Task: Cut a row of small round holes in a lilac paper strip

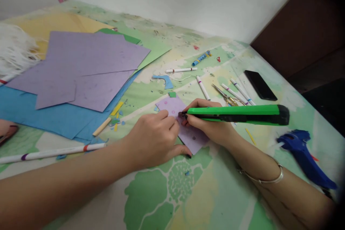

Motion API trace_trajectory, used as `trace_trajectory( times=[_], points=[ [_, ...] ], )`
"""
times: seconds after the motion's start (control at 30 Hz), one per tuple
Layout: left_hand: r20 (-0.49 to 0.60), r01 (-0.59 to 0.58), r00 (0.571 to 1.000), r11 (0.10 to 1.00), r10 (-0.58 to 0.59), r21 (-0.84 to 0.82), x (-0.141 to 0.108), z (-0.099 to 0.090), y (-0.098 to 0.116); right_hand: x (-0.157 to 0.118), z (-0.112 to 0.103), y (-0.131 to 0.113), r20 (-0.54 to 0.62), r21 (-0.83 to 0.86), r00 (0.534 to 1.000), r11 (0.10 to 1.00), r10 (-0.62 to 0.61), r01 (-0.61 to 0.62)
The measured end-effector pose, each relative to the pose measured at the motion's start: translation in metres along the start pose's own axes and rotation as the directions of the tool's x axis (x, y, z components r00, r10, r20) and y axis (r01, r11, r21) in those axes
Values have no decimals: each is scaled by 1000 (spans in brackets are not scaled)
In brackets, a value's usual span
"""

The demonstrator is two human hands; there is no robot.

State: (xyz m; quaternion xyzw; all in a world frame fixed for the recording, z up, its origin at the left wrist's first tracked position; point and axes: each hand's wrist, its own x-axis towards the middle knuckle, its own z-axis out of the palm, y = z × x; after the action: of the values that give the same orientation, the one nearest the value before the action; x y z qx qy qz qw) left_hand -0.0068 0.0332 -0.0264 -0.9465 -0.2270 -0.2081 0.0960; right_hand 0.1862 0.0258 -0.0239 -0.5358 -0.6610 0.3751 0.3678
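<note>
A small purple paper piece (pixel 195 140) with several circle marks and a dark spot or hole lies on the patterned tablecloth. My right hand (pixel 207 122) is wrapped round a green and black utility knife (pixel 237 114), whose tip end is down at the paper's middle. The blade itself is hidden by the fingers. Pressed on the paper from the left is my left hand (pixel 159 134), its fingers curled and its thumb near the lower edge. Whether it pinches anything is hidden. A green scrap (pixel 172 94) touches the paper's top corner.
Purple sheets (pixel 94 57) and blue sheets (pixel 61 122) are stacked at left. Scissors (pixel 229 99), markers (pixel 202 88) and a black phone (pixel 260 85) lie behind my right hand. A blue glue gun (pixel 304 154) is at right, a wooden stick (pixel 101 127) at left.
</note>
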Motion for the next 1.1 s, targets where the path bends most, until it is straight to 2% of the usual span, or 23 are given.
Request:
trace_trajectory(
  times=[0.17, 0.27, 0.43, 0.77, 0.97, 1.1],
  points=[
    [-24, -14, 1000, 996, 12, -94, -5, 1, -22, -1, 1, 4, -2, 56, 1000, 998, 8, -8],
    [-12, -13, 1000, 990, 12, -138, -7, 3, -27, -2, 2, 5, -22, 44, 1000, 999, 18, -17],
    [7, -9, 1000, 990, 10, -143, -7, 5, -23, -3, 4, 5, -73, 2, 997, 1000, 21, -20],
    [-8, -11, 1000, 989, 10, -151, -6, 7, -19, -6, 5, 9, -88, -8, 996, 1000, 17, -18],
    [-13, -14, 1000, 988, 12, -153, -6, 7, -19, -6, 6, 3, -104, -104, 995, 995, -13, 2],
    [-13, -19, 1000, 991, 18, -131, -6, 7, -19, -7, 8, 0, -157, -199, 986, 980, -60, 28]
  ],
)
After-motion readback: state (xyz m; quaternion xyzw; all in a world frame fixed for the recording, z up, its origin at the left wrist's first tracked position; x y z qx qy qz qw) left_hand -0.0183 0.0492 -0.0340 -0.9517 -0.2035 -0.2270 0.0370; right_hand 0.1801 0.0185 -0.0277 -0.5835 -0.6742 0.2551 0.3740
